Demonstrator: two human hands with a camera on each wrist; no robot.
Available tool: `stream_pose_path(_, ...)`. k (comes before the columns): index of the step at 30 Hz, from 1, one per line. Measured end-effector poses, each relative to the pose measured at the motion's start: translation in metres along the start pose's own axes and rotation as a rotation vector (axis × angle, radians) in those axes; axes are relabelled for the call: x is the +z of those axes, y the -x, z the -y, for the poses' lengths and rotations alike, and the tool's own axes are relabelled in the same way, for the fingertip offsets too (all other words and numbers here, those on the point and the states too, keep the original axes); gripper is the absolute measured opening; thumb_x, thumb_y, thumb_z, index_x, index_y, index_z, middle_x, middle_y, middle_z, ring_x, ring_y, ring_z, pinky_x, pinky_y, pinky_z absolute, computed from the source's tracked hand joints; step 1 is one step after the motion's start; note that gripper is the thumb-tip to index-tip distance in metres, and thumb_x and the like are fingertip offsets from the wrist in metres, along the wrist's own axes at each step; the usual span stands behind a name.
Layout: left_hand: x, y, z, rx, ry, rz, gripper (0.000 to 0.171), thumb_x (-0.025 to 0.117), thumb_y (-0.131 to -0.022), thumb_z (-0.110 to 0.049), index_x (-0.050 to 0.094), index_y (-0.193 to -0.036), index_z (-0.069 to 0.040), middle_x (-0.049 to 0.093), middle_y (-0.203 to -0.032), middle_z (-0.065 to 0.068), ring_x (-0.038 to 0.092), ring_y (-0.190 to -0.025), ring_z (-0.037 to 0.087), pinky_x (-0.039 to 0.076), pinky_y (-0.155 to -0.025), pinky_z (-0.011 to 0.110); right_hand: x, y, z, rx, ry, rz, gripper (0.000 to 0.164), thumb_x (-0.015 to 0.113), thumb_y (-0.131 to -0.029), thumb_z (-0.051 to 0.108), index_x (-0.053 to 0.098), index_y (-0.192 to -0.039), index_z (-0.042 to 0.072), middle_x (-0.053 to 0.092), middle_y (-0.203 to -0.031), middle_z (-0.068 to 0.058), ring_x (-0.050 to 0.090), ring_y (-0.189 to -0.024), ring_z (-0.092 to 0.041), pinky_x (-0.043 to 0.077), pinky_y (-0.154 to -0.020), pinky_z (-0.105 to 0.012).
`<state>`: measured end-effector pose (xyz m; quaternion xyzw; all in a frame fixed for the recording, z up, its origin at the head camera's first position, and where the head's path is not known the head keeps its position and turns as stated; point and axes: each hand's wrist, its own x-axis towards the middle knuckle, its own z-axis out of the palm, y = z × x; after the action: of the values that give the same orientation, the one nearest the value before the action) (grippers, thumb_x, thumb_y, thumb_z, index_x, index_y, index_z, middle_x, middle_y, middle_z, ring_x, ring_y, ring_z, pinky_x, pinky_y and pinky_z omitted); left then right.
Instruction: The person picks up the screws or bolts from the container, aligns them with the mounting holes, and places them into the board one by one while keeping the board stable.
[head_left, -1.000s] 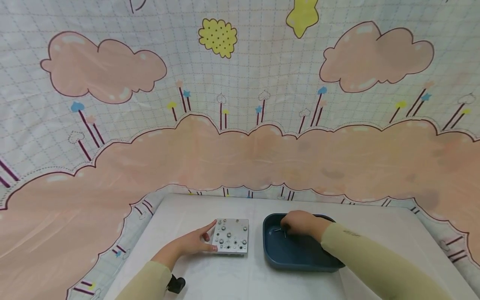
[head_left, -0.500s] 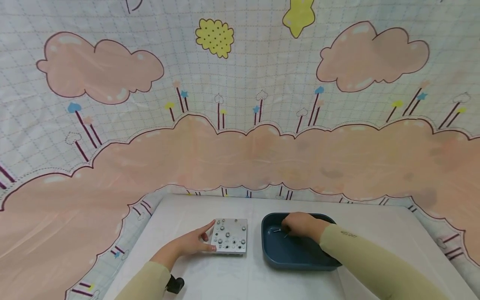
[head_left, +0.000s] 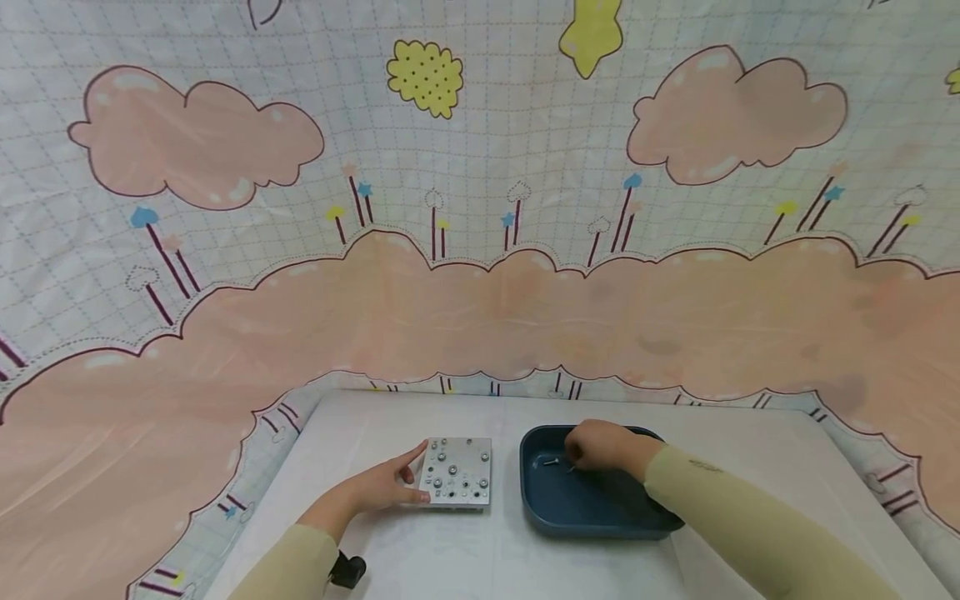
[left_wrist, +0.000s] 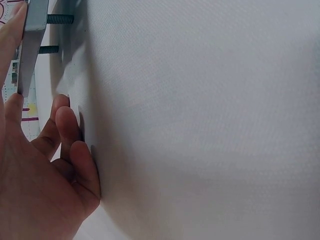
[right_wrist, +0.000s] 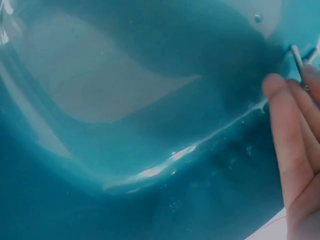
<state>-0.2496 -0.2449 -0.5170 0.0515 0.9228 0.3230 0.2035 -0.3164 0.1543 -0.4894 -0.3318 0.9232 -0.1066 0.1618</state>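
Observation:
My left hand (head_left: 378, 487) grips the left side of a square silver metal plate (head_left: 467, 457), finger at the back corner and thumb at the front. Several bolts and small fittings sit on its face. In the left wrist view, threaded bolt ends (left_wrist: 61, 19) stick out from the plate's underside, and the other fingers curl beside the tabletop. Inside the dark blue tray (head_left: 600, 510), my right hand (head_left: 600, 444) pinches a small screw (right_wrist: 298, 59) at its fingertips; the fingers partly hide it. Another screw (head_left: 551, 461) lies on the tray floor just left of that hand.
A white-covered table (head_left: 420, 558) carries everything. The tray's raised rim surrounds the right hand. A small black object (head_left: 348, 570) shows at the left wrist. Behind the table hangs a patterned curtain (head_left: 480, 317) with clouds.
The screw at my right fingertips has tilted from nearly upright to slanted. My left hand and the plate hold their place; the whole head view has shifted slightly.

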Motion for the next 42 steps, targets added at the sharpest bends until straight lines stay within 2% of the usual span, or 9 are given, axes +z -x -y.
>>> stream_pose_path(3,-0.001,0.002,0.001,0.001,-0.003,0.001,0.1,0.084,-0.076,-0.043,0.028,-0.158,-0.027,0.05,-0.101,0.0,0.047,-0.089,0.019,0.036,-0.081,0.04,-0.003,-0.001,-0.001,-0.007,-0.052,-0.032,0.001,0.074,-0.087,0.014,0.075,-0.089,0.015,0.062,-0.081,0.012,0.055,-0.073,-0.007,0.05,-0.073,-0.032)
stream_pose_path(9,-0.002,0.004,0.002,-0.009,0.001,-0.004,0.101,0.085,-0.075,-0.044,0.028,-0.158,-0.027,0.05,-0.101,0.0,0.047,-0.089,0.019,0.036,-0.081,0.04,-0.01,-0.001,-0.002,-0.025,-0.17,-0.073,0.009,0.072,-0.091,0.014,0.077,-0.097,0.012,0.069,-0.09,0.008,0.06,-0.077,-0.006,0.051,-0.072,-0.03)
stream_pose_path(16,-0.003,0.004,0.005,0.0,-0.009,-0.004,0.101,0.083,-0.076,-0.045,0.027,-0.158,-0.025,0.051,-0.102,0.0,0.047,-0.089,0.019,0.036,-0.08,0.039,-0.016,-0.002,0.0,-0.074,-0.21,-0.131,0.011,0.072,-0.091,0.015,0.077,-0.1,0.011,0.071,-0.093,0.007,0.062,-0.078,-0.004,0.051,-0.071,-0.028)
stream_pose_path(21,-0.002,0.006,0.003,0.014,0.001,-0.005,0.1,0.084,-0.076,-0.043,0.028,-0.158,-0.025,0.05,-0.101,0.001,0.047,-0.089,0.02,0.037,-0.081,0.041,-0.02,-0.002,0.003,-0.076,-0.261,-0.147,0.013,0.071,-0.092,0.015,0.077,-0.102,0.009,0.071,-0.095,0.005,0.063,-0.077,-0.005,0.051,-0.067,-0.026)
stream_pose_path(27,-0.003,0.005,0.002,0.012,-0.013,0.001,0.1,0.084,-0.076,-0.044,0.028,-0.158,-0.026,0.05,-0.102,0.001,0.047,-0.09,0.02,0.037,-0.082,0.042,-0.029,-0.002,0.02,-0.033,-0.297,-0.144,0.015,0.069,-0.094,0.018,0.077,-0.106,0.014,0.071,-0.1,0.005,0.064,-0.081,-0.006,0.052,-0.07,-0.028)
stream_pose_path(31,-0.003,0.003,0.001,0.012,-0.016,0.004,0.1,0.083,-0.076,-0.046,0.028,-0.158,-0.027,0.05,-0.102,0.001,0.047,-0.09,0.019,0.037,-0.082,0.042,-0.032,-0.008,0.033,-0.045,-0.299,-0.155,0.016,0.069,-0.095,0.019,0.078,-0.106,0.015,0.071,-0.098,0.007,0.063,-0.081,-0.005,0.052,-0.073,-0.028)
stream_pose_path(35,-0.002,0.002,0.001,0.017,-0.014,0.008,0.101,0.083,-0.076,-0.047,0.027,-0.158,-0.027,0.051,-0.103,0.0,0.047,-0.09,0.02,0.037,-0.081,0.041,-0.033,-0.018,0.047,-0.066,-0.307,-0.161,0.014,0.069,-0.095,0.019,0.078,-0.105,0.017,0.071,-0.095,0.008,0.063,-0.078,-0.007,0.052,-0.072,-0.028)
stream_pose_path(42,0.0,0.0,0.002,0.015,-0.006,0.01,0.101,0.083,-0.076,-0.046,0.027,-0.158,-0.027,0.05,-0.102,0.001,0.047,-0.09,0.02,0.037,-0.082,0.042,-0.032,-0.041,0.083,-0.062,-0.352,-0.12,0.016,0.069,-0.095,0.021,0.077,-0.107,0.015,0.07,-0.09,0.009,0.065,-0.077,-0.014,0.051,-0.067,-0.028)
